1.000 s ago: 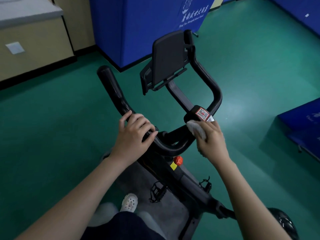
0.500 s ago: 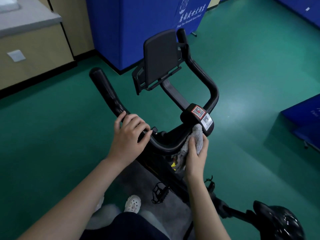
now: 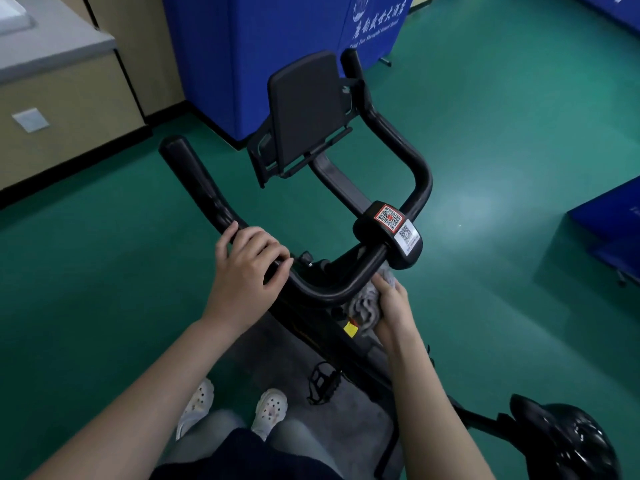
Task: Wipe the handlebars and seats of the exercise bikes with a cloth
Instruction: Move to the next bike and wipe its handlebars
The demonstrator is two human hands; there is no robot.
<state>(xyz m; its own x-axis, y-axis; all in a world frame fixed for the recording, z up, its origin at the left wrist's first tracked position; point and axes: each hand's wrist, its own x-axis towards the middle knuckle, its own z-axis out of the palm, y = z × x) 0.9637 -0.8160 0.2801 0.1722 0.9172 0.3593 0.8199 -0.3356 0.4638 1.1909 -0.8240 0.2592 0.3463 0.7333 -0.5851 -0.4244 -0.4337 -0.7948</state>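
A black exercise bike stands in front of me, its curved handlebar (image 3: 322, 289) sweeping from a left grip up to a right loop. My left hand (image 3: 247, 268) grips the left part of the bar. My right hand (image 3: 393, 308) holds a grey cloth (image 3: 363, 304) bunched against the underside of the bar, just below the hub with the QR stickers (image 3: 394, 225). A black tablet holder (image 3: 304, 109) rises behind the bar. The bike's black seat (image 3: 568, 441) shows at the bottom right.
Green floor surrounds the bike, which stands on a grey mat (image 3: 277, 368). Blue padded panels (image 3: 259, 46) stand behind it and more blue ones (image 3: 609, 230) at the right. A beige cabinet (image 3: 69, 109) sits at the far left. A pedal (image 3: 323, 381) hangs near my white shoes.
My right hand has slid the cloth down from the top of the hub to the underside of the bar. My left hand has stayed on the left grip.
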